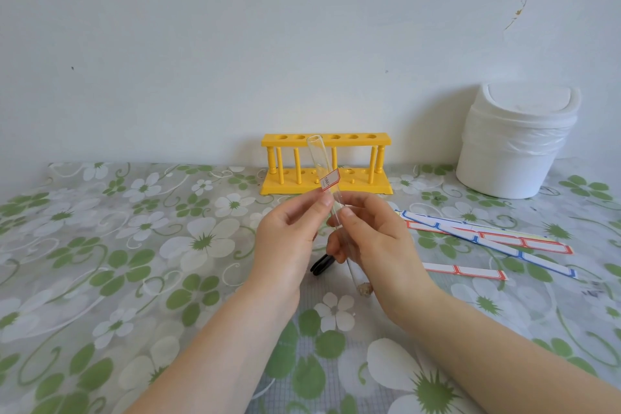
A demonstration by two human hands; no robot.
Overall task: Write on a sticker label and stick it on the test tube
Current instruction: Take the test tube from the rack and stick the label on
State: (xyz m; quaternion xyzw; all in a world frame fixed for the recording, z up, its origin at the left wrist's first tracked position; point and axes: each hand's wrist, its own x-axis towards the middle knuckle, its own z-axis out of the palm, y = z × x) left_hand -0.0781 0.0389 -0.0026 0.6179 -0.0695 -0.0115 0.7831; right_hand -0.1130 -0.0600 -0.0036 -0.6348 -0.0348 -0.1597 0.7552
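My right hand (373,239) clamps the test tube (327,185), my left hand (289,232) pinches the written sticker label (330,180); pressed crooked, I judge it could crease.

The red-bordered sticker label (330,181) just above my left grip (291,235) carries dark handwriting, too small to read for certain. It lies against the test tube (322,161). Nothing else bears readable text.

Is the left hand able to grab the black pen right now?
Probably not yet: the left hand is pinching the sticker label against the test tube, and the black pen lies underneath both hands.
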